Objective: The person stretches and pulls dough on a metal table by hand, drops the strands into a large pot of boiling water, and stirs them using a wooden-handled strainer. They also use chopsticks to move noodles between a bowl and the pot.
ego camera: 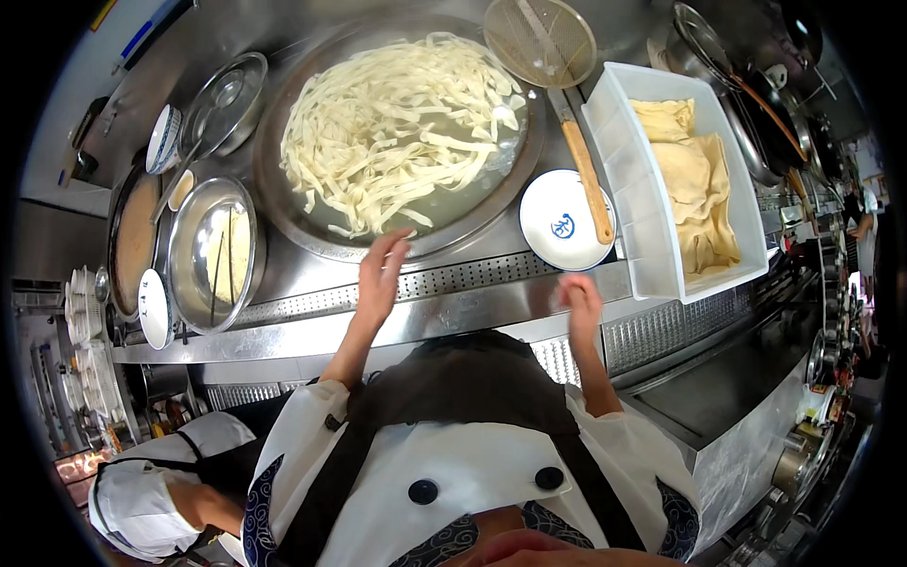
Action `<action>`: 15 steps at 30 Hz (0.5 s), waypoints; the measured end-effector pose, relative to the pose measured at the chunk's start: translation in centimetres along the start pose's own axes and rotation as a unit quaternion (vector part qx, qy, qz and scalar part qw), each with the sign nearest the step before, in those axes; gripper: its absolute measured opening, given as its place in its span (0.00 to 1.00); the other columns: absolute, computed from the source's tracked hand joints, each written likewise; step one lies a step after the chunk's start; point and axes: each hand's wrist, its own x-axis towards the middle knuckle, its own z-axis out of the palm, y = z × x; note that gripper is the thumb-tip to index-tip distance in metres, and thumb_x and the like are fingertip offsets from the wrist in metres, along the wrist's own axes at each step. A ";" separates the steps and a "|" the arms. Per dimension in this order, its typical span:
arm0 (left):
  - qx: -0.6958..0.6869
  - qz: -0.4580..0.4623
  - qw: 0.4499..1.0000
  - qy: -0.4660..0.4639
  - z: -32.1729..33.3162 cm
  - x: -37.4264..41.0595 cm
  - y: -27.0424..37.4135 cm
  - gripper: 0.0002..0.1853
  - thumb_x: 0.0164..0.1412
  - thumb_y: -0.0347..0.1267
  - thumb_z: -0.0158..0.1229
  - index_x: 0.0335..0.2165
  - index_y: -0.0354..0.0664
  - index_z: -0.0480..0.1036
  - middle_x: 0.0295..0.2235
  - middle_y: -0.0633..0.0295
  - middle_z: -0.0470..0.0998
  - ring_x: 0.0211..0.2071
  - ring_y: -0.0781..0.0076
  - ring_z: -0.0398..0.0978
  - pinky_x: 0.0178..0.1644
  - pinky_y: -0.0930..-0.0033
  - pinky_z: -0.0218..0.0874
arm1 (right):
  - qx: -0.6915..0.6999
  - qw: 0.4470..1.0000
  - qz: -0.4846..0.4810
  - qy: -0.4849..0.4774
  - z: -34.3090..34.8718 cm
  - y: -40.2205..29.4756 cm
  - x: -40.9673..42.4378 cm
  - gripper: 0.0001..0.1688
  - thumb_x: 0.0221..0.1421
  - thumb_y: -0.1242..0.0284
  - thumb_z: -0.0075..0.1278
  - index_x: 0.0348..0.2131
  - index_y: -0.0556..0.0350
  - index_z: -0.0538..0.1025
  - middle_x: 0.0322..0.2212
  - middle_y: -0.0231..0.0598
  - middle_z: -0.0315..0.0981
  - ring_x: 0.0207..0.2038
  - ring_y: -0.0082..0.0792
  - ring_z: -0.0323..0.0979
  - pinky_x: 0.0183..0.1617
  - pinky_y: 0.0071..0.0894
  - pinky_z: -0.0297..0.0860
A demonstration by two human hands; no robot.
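Wide flat noodles (397,106) lie in cloudy liquid inside a large round metal wok (283,220) before me. My left hand (382,266) is at the wok's near rim, fingers apart, with no object seen in it. Over the counter's front edge my right hand (582,305) is raised with its fingers curled and blurred; whether it holds something small cannot be made out. Just beyond it stands a white plate with a blue mark (553,230). The wooden handle (588,184) of a wire-mesh strainer (542,42) rests across that plate, and the mesh sits by the wok's far right rim.
At right, a white plastic bin (641,234) holds folded sheets of dough (691,170). On the left stand a steel bowl (184,290) with yellowish contents and dark chopsticks, a patterned bowl (164,138) and a pan (134,241). A co-worker's arm (205,507) shows at lower left.
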 end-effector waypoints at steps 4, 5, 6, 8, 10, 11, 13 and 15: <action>0.068 0.144 0.980 -0.120 7.8 1.1 3.5 0.21 0.58 0.38 0.43 0.48 0.42 0.63 0.48 0.53 0.64 0.52 0.61 0.59 0.55 0.64 0.46 | 0.215 0.956 0.194 -0.054 10.3 -2.9 3.2 0.22 0.58 0.62 0.37 0.48 0.54 0.62 0.43 0.40 0.65 0.45 0.31 0.64 0.47 0.29 0.62; 0.092 0.154 0.972 -0.155 9.4 0.9 4.2 0.22 0.58 0.39 0.41 0.50 0.44 0.62 0.51 0.52 0.62 0.55 0.60 0.54 0.58 0.60 0.41 | 0.321 0.912 0.244 -0.073 12.2 -3.0 3.4 0.26 0.58 0.58 0.36 0.51 0.53 0.59 0.47 0.41 0.61 0.50 0.35 0.61 0.52 0.33 0.59; 0.094 0.198 0.967 -0.134 9.8 1.0 4.1 0.22 0.58 0.40 0.40 0.50 0.45 0.62 0.51 0.53 0.61 0.56 0.59 0.52 0.58 0.56 0.38 | 0.346 0.900 0.241 -0.108 12.9 -4.2 3.2 0.27 0.59 0.57 0.34 0.52 0.52 0.58 0.49 0.39 0.59 0.51 0.33 0.58 0.54 0.33 0.56; 0.095 0.283 0.949 -0.099 10.7 1.4 3.2 0.23 0.59 0.41 0.36 0.51 0.47 0.60 0.53 0.56 0.59 0.58 0.57 0.48 0.58 0.49 0.33 | 0.386 0.875 0.249 -0.156 13.1 -6.3 2.9 0.29 0.59 0.54 0.31 0.54 0.51 0.55 0.52 0.37 0.56 0.54 0.32 0.55 0.57 0.32 0.52; 0.204 0.264 0.938 -0.090 10.6 1.6 1.5 0.24 0.57 0.41 0.37 0.52 0.48 0.59 0.53 0.55 0.58 0.58 0.56 0.47 0.57 0.43 0.31 | 0.412 0.848 0.291 -0.163 12.6 -5.5 2.7 0.31 0.59 0.53 0.30 0.55 0.52 0.54 0.52 0.39 0.55 0.55 0.35 0.53 0.57 0.34 0.51; 0.254 0.252 0.929 -0.091 10.4 1.3 0.4 0.24 0.57 0.41 0.37 0.52 0.49 0.59 0.54 0.55 0.57 0.58 0.56 0.47 0.56 0.40 0.31 | 0.420 0.836 0.320 -0.152 11.9 -4.4 2.4 0.32 0.59 0.52 0.30 0.55 0.52 0.53 0.52 0.42 0.55 0.55 0.37 0.53 0.57 0.36 0.52; 0.250 0.155 0.953 -0.073 9.8 0.7 -1.4 0.24 0.58 0.41 0.37 0.53 0.48 0.57 0.54 0.54 0.56 0.57 0.55 0.48 0.55 0.38 0.32 | 0.378 0.845 0.310 -0.215 11.3 -3.7 1.5 0.37 0.58 0.48 0.24 0.57 0.52 0.48 0.57 0.38 0.47 0.59 0.33 0.45 0.60 0.35 0.43; 0.276 0.099 0.955 -0.045 9.5 -0.2 -1.9 0.24 0.58 0.40 0.39 0.52 0.47 0.57 0.53 0.54 0.57 0.57 0.55 0.49 0.56 0.40 0.33 | 0.330 0.856 0.326 -0.227 10.6 -4.0 1.0 0.37 0.57 0.48 0.25 0.57 0.52 0.48 0.55 0.41 0.49 0.58 0.35 0.48 0.60 0.36 0.44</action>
